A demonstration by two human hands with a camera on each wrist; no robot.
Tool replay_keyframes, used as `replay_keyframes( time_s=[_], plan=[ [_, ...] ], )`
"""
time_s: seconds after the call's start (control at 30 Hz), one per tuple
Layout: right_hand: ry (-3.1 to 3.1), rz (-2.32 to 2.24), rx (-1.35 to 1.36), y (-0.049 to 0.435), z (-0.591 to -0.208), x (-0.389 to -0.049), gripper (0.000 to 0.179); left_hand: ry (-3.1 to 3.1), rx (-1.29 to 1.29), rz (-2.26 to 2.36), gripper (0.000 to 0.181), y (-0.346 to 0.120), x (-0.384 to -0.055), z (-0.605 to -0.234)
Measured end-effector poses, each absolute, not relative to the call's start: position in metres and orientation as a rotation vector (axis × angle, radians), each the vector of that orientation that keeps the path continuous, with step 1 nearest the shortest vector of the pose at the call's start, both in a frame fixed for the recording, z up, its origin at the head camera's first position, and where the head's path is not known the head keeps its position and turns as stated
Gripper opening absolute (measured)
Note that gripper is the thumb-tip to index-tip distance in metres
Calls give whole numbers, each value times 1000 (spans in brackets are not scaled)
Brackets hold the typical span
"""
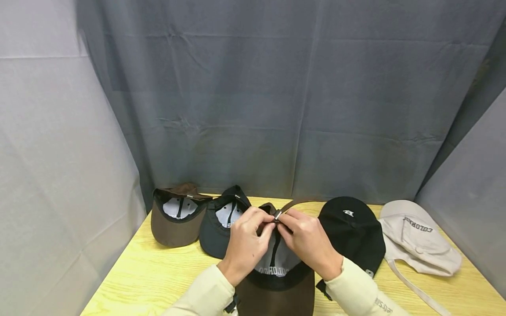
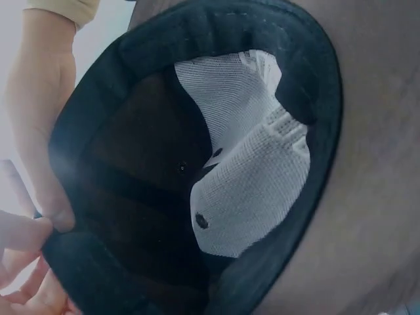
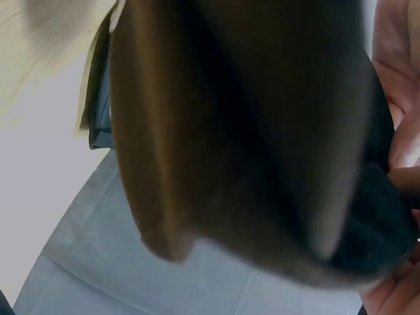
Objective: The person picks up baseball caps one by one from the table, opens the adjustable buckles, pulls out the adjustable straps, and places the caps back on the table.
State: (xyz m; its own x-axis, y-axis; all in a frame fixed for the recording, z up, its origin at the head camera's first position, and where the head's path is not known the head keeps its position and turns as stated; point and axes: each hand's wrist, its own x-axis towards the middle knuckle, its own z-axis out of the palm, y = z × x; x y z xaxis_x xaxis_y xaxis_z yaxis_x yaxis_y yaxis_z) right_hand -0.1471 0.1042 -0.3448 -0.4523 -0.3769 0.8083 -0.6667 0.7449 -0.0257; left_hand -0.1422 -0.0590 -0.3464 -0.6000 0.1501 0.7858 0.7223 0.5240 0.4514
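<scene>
A brown baseball cap (image 1: 276, 296) is held in the front middle, its inside facing up and its brim toward me. My left hand (image 1: 246, 243) pinches the back strap at the left of a small metal buckle (image 1: 277, 215). From the other side, my right hand (image 1: 310, 239) pinches the strap by the buckle. A loose length of brown strap (image 1: 294, 203) runs out behind the right fingers. In the left wrist view, white mesh lining (image 2: 252, 190) shows inside the cap. Blurred brown cloth of the cap fills much of the right wrist view.
To the left sit another brown cap (image 1: 174, 230) and a dark cap (image 1: 213, 239), both with their insides showing. A black cap (image 1: 352, 228) and a beige cap (image 1: 421, 239) with a dangling strap lie on the right. Grey curtain (image 1: 276, 109) hangs behind the wooden table (image 1: 130, 281).
</scene>
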Motion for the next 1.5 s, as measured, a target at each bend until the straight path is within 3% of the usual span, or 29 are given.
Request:
replay_keyframes(
  time_s=[0.33,0.73,1.5],
  plan=[
    [-2078,408,790,107,-345,-145,17,-2132,-718,-1057,18,-57,-141,-345],
    [-2093,441,713,106,-339,-145,13,-2119,-736,-1043,8,-58,-143,-342],
    [-2116,537,622,98,-340,-143,12,-2106,-626,-840,24,-58,-144,-342]
  ],
)
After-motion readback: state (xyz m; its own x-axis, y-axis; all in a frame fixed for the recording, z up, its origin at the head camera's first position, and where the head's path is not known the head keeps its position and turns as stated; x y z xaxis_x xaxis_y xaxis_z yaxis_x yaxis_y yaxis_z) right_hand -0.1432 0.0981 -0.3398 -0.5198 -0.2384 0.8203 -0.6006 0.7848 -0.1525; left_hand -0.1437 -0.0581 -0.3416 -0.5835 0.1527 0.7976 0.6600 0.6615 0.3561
